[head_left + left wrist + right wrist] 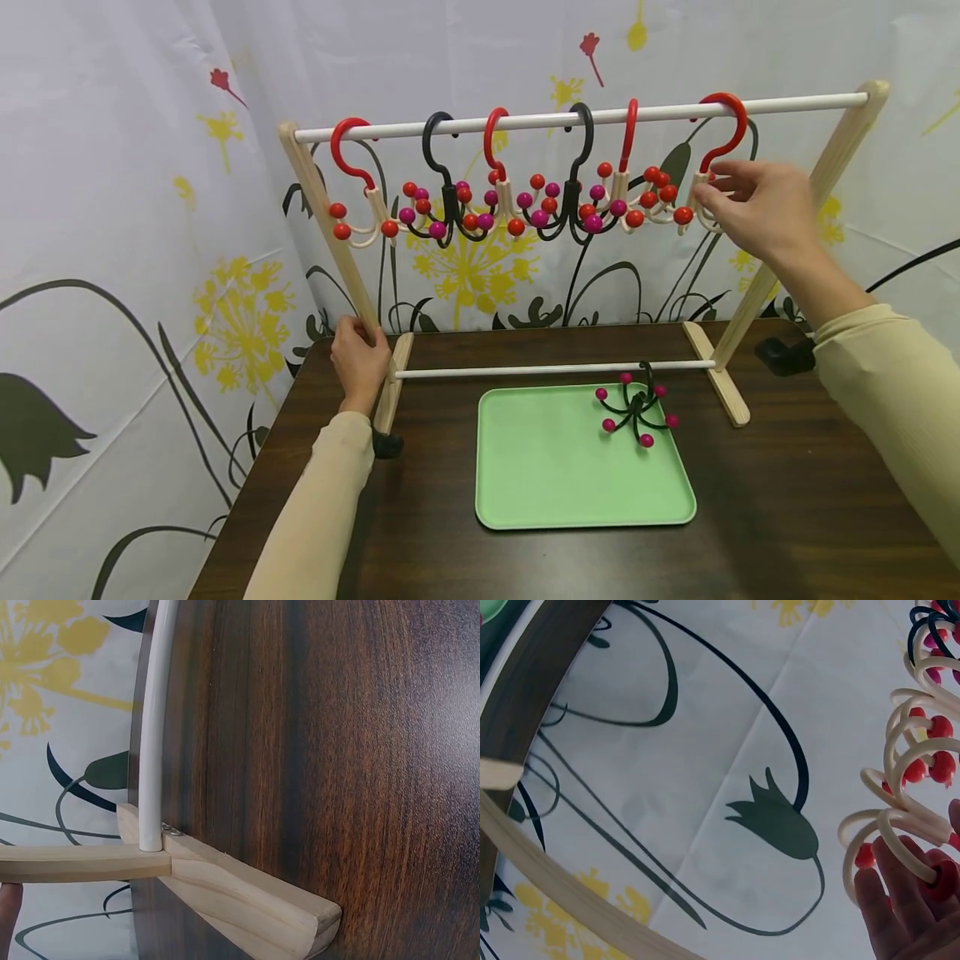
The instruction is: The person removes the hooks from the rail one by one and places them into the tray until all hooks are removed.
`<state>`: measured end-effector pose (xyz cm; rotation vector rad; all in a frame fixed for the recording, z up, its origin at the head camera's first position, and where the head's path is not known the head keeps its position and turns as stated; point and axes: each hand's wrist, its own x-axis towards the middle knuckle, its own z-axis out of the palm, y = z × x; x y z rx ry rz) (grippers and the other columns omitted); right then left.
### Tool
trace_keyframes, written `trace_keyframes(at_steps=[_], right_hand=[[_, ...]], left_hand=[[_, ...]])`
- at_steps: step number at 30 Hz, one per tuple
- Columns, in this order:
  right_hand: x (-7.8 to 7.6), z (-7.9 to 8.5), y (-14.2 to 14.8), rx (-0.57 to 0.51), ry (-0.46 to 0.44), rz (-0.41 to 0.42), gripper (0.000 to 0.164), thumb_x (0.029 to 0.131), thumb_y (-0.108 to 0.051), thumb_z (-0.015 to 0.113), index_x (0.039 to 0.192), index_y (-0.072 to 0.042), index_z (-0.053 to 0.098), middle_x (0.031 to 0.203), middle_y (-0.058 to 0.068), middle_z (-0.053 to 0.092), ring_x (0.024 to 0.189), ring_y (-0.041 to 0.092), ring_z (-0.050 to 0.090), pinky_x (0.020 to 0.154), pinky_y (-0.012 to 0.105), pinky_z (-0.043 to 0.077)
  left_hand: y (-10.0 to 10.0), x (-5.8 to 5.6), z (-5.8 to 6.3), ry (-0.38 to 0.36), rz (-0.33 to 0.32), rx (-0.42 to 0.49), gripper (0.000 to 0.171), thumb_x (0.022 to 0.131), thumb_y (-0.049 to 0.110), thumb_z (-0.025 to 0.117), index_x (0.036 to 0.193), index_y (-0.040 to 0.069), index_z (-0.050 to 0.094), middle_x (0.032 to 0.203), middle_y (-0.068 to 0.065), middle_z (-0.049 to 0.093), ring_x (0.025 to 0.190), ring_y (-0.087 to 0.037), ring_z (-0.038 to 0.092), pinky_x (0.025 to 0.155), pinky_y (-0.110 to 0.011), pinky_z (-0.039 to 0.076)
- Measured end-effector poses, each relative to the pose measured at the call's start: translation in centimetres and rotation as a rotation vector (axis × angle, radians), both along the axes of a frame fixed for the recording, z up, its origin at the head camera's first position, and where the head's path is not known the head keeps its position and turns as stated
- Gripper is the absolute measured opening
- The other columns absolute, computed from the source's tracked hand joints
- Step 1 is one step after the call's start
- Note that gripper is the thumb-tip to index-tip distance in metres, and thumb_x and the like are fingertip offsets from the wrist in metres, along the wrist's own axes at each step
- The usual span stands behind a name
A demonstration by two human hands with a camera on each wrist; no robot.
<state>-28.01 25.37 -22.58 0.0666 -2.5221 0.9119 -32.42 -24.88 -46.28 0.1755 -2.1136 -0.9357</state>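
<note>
A wooden garment rack with a white top bar (802,103) carries a row of several octopus-shaped scarf hangers, with red or black hooks and ball-tipped arms. At the right end, my right hand (772,208) pinches the stem of the last red-hooked hanger (738,125), whose hook lies over the bar. Its cream arms (904,851) and red balls show by my fingers (881,915) in the right wrist view. Low on the rack's left post (322,208), my left hand (360,362) grips the wood; in the left wrist view only a fingertip (9,907) shows.
On the dark wooden table (570,567) lies a green tray (540,467). A black hanger (637,408) with magenta balls rests on its back right corner. The rack's feet (716,375) and lower white bar (525,370) stand behind the tray, before a flower-patterned curtain (112,208).
</note>
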Motion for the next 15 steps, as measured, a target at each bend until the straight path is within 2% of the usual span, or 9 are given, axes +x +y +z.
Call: trace_keyframes(at_steps=[3, 7, 15], right_hand=[[-0.3, -0.5, -0.4, 0.009, -0.01, -0.011, 0.056, 0.095, -0.045, 0.056, 0.137, -0.008, 0.058, 0.124, 0.015, 0.065, 0.11, 0.033, 0.061, 0.062, 0.017, 0.043], [-0.5, -1.0, -0.6, 0.022, -0.008, -0.029, 0.055, 0.096, -0.043, 0.056, 0.138, -0.007, 0.057, 0.124, 0.017, 0.065, 0.111, 0.034, 0.059, 0.064, 0.027, 0.042], [-0.7, -1.5, -0.7, 0.039, 0.02, -0.074, 0.051, 0.098, -0.04, 0.055, 0.136, -0.006, 0.058, 0.123, 0.018, 0.066, 0.112, 0.035, 0.059, 0.076, 0.038, 0.04]], left_hand=[[0.0, -0.1, -0.1, 0.002, 0.003, 0.0, 0.018, 0.085, 0.01, 0.068, 0.094, 0.0, 0.055, 0.088, -0.017, 0.057, 0.079, -0.037, 0.058, 0.075, -0.053, 0.043], [0.1, 0.0, -0.1, -0.002, -0.002, 0.001, 0.019, 0.086, 0.011, 0.068, 0.094, 0.0, 0.055, 0.089, -0.017, 0.057, 0.079, -0.037, 0.058, 0.075, -0.053, 0.043], [0.1, -0.1, -0.1, 0.016, -0.004, 0.001, 0.018, 0.085, 0.009, 0.068, 0.093, -0.001, 0.055, 0.088, -0.018, 0.057, 0.079, -0.037, 0.057, 0.075, -0.054, 0.043]])
